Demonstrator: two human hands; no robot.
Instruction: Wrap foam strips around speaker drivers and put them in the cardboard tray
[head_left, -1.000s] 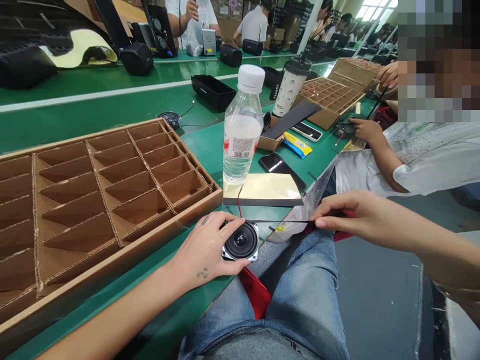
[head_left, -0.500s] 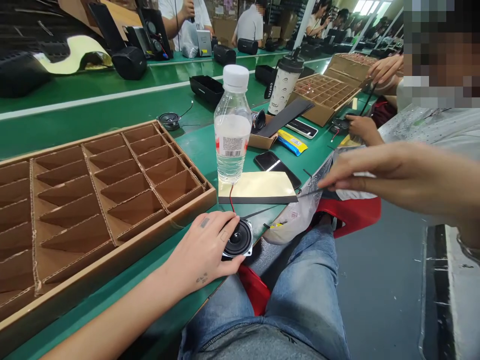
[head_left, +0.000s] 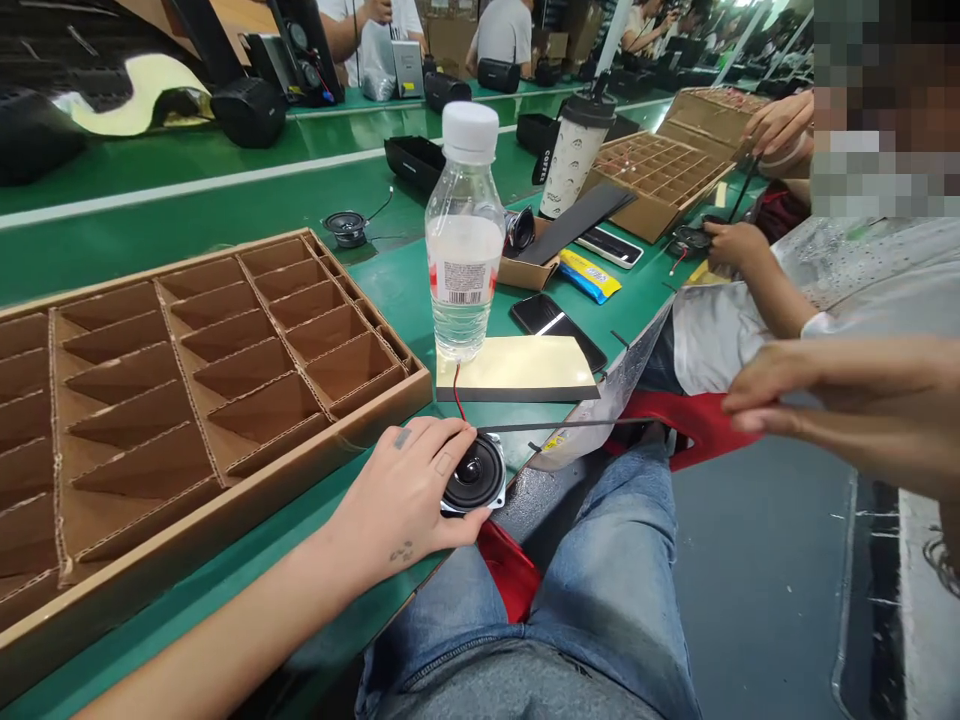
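On the green bench edge lies a round black speaker [head_left: 474, 474] with a metal frame and a red wire. My left hand [head_left: 420, 480] is closed around its left side, fingertips at the top rim and thumb at the bottom. A thin black strip [head_left: 562, 426] runs from the speaker's top edge out past the bench to the right. My right hand [head_left: 832, 400], slightly blurred, is pinched at the strip's far end; the last stretch near the fingers is hard to make out. Behind the speaker lies a cream backing sheet [head_left: 525, 365] with a black edge.
A divided cardboard box [head_left: 330, 440] fills the left. A water bottle [head_left: 463, 240] stands on the sheet, near a phone [head_left: 555, 325], a yellow packet [head_left: 589, 275] and a coffee cup [head_left: 574, 160]. Another speaker [head_left: 346, 229] lies further back. A co-worker [head_left: 757, 270] sits at right.
My right hand has moved right, away from the speaker, and the strip now stretches nearly level instead of slanting up. My left hand stays on the speaker.
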